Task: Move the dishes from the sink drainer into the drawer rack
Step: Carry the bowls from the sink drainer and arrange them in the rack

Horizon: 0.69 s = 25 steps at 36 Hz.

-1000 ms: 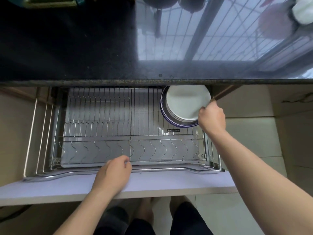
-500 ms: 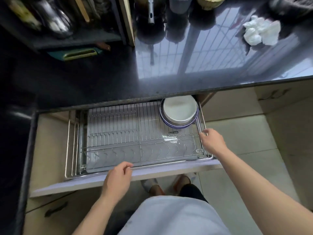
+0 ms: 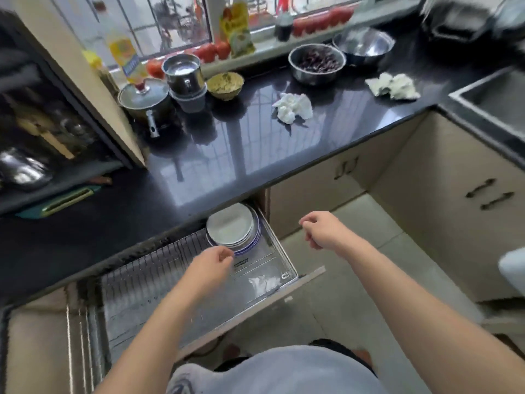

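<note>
Beneath a black kitchen surface (image 3: 216,155), both empty hands, left hand (image 3: 211,265) and right hand (image 3: 322,230), are hovering loosely curled over the open drawer rack (image 3: 159,277), where stacked plates (image 3: 231,227) are risking a knock.

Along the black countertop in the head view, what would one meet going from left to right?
Lidded pot → steel canister → bowl of greenish food → crumpled tissue → steel bowl of dark contents → second crumpled tissue → sink at the far right.
</note>
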Each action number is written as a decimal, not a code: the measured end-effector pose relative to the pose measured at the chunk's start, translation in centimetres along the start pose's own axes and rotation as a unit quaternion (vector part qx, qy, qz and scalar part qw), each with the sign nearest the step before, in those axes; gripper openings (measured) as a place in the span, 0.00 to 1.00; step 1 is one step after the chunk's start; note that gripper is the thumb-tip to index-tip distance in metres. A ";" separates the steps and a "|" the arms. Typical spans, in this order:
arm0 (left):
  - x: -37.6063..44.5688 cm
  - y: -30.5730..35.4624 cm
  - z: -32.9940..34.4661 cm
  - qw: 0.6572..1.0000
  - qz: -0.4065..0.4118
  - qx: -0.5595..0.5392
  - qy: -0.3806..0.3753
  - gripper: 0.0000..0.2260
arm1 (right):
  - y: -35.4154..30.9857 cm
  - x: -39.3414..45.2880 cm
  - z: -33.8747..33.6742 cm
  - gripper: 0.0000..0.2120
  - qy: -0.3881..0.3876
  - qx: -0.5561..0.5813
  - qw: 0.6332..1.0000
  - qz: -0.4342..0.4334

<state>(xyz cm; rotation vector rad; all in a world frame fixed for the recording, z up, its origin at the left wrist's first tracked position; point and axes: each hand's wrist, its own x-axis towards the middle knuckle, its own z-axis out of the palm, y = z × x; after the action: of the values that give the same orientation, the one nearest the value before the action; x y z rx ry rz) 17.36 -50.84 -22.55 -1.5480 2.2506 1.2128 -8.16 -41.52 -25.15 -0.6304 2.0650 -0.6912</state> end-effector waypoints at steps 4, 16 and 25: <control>0.6 9.9 1.3 0.998 0.054 0.004 0.012 0.09 | 1.1 -1.9 -6.9 0.09 -0.009 0.003 1.000 -0.021; -1.4 38.3 18.8 0.967 0.242 -0.033 -0.075 0.07 | 18.0 -9.0 -34.6 0.09 0.174 0.042 0.984 0.002; 0.5 49.3 28.8 0.955 0.244 -0.028 -0.167 0.07 | 29.6 -12.5 -45.1 0.11 0.252 0.157 0.949 0.107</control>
<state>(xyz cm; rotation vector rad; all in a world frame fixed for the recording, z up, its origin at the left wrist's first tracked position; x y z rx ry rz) -32.83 -24.55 -15.79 -0.7297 2.4422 1.5270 -44.92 -1.14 -15.85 -0.0390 2.3628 -1.1078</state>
